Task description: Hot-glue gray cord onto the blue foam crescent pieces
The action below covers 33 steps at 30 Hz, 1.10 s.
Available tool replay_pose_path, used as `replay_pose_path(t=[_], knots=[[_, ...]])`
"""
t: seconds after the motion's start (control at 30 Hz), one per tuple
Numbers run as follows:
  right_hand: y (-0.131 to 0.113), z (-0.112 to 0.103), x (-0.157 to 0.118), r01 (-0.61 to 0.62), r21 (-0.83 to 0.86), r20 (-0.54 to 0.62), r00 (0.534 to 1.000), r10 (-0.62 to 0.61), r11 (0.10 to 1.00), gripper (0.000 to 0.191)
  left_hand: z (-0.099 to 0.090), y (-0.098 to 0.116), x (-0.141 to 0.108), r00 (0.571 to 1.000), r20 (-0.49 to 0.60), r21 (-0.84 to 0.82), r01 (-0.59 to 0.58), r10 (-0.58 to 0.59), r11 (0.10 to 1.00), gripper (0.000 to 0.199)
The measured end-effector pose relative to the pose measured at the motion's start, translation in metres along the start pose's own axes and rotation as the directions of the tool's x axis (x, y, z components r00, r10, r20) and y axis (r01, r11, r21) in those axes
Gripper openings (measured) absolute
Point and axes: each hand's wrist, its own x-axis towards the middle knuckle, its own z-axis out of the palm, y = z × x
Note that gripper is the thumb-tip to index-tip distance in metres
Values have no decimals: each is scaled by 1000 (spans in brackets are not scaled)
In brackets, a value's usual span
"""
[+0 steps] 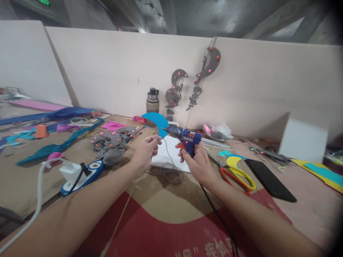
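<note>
Near part-hidden paper [161, 157], left hand [144, 153] pinching blue crescent [158, 122], right hand [199, 160] gripping glue gun [188, 138]

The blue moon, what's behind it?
Behind the blue moon stands a bottle. You can see its black lid and upper part, but the moon covers some of its lower part, so that bit can't be seen.

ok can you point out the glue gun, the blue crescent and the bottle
glue gun [184, 134]: head view, on its barrel
blue crescent [159, 122]: head view, on the broad middle of its curve
bottle [152, 106]: head view, on its body below the lid
</note>
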Motion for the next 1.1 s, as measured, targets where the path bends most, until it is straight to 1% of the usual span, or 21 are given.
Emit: replay_pose_path(t=[0.17,0.3,0.37,0.5,0.67,0.73,0.9,1.1], knots=[[1,-1,0,42,-256,42,999,-32,966,19,1,3,-1,999,-49,36,3,-2,999,26],[-2,1,0,30,-359,41,999,-16,933,21,2,3,-1,998,-68,61,-14,18,998,27],[-4,1,-1,31,-375,55,998,-11,927,21,1,1,0,997,-66,70,-24,29,997,28],[-4,1,-2,70,-375,87,995,-40,924,22,0,-1,1,996,-80,106,-18,27,994,29],[-1,1,-1,82,-395,90,995,-51,915,28,3,3,-1,987,-158,143,-13,36,990,27],[-1,1,-1,81,-400,92,995,-48,913,31,5,5,-1,984,-172,145,-19,44,989,25],[0,1,-1,91,-389,101,993,-55,917,33,4,6,-1,985,-165,146,-30,55,989,24],[-1,1,-1,77,-394,91,995,-45,916,34,4,4,0,991,-134,150,-2,23,989,24]])
